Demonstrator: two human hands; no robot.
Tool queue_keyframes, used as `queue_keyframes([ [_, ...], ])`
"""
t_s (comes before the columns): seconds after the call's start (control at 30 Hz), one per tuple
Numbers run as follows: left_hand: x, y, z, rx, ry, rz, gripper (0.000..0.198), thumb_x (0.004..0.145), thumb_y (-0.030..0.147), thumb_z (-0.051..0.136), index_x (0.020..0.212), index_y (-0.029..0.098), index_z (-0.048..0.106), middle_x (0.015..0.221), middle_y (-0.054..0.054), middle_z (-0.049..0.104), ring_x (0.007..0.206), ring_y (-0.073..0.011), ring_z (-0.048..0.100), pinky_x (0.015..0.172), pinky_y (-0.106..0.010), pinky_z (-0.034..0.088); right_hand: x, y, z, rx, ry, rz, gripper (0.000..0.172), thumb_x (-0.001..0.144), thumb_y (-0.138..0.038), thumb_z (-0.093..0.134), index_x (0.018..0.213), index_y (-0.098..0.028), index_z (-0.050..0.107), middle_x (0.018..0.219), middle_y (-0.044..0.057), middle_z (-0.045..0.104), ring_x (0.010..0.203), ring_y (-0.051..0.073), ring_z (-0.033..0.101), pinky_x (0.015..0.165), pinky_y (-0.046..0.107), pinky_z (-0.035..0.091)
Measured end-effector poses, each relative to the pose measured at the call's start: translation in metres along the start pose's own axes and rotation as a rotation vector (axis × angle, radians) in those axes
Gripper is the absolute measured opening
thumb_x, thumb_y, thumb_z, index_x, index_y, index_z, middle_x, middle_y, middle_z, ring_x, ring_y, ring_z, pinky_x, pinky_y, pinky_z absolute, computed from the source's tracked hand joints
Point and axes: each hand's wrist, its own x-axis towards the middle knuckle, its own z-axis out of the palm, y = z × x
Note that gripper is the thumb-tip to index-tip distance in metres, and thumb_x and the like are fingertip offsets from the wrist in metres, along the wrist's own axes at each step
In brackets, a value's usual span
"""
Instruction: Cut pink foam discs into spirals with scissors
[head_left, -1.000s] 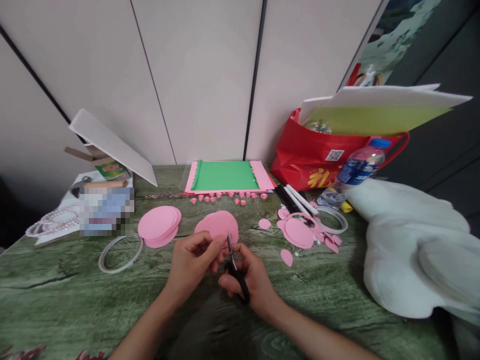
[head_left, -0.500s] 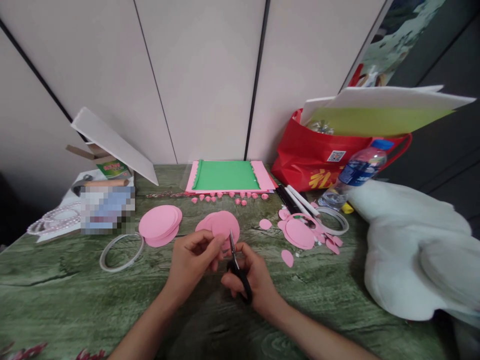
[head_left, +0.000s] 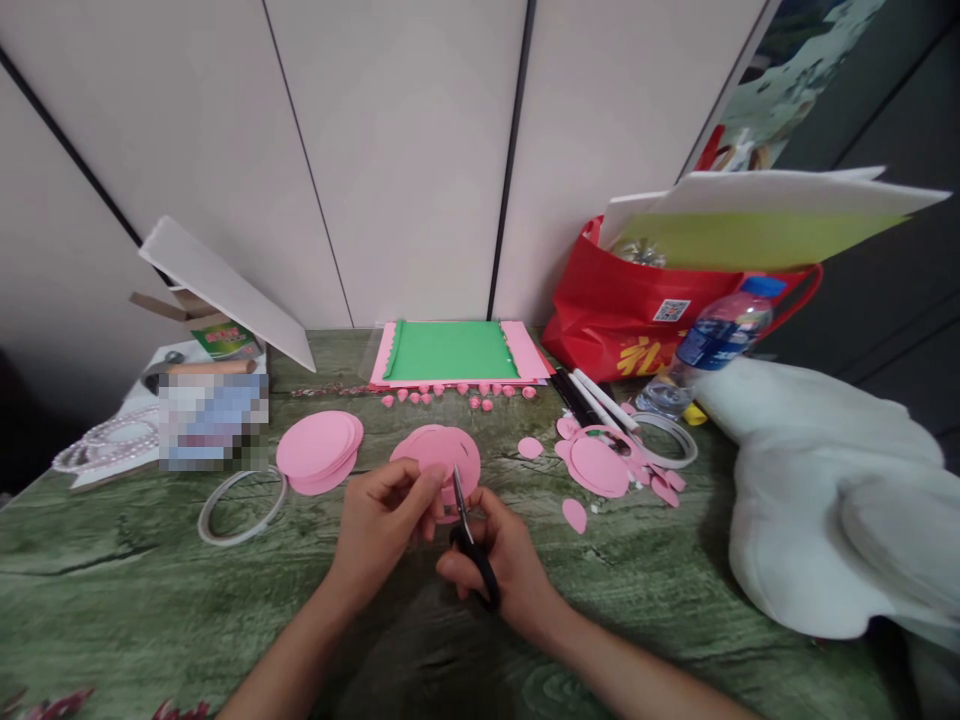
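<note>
My left hand (head_left: 386, 515) pinches a small pink paper piece between thumb and fingertips, mostly hidden by the fingers. My right hand (head_left: 510, 560) has its fingers through the handles of black-handled scissors (head_left: 480, 568). Their blades point away from me and look nearly closed, with the tips beside my left fingertips, at the paper. Just beyond both hands lies a small pile of round pink paper discs (head_left: 459, 448), partly covered by the left fingers. Another stack of pink discs (head_left: 315, 443) rests to the left.
Tape rolls (head_left: 208, 520) lie left and right. Pink petal-shaped pieces (head_left: 574, 515) and scraps are scattered at right, near pens (head_left: 600, 395). A green sheet (head_left: 450, 350) sits at the back behind tiny pink rolled pieces. A red bag (head_left: 600, 310), bottle (head_left: 724, 340) and white plush item (head_left: 802, 530) stand right.
The scissors and my right hand have shifted slightly left, bringing the blade tips closer to my left fingertips. My left hand has barely moved.
</note>
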Motion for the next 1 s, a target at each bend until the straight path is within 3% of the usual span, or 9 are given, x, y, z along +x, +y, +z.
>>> queue_keyframes([
  [1.0, 0.0018, 0.0003, -0.0013, 0.005, 0.025, 0.047, 0.026, 0.079, 0.027, 0.056, 0.055, 0.016, 0.055, 0.041, 0.007, 0.049, 0.035, -0.0048, 0.043, 0.038, -0.015, 0.033, 0.0018, 0.0008, -0.0005, 0.009, 0.016, 0.004, 0.039, 0.058, -0.022, 0.072, 0.079, -0.021, 0.039, 0.044, -0.012, 0.051, 0.033, 0.004, 0.039, 0.034, 0.013, 0.029],
])
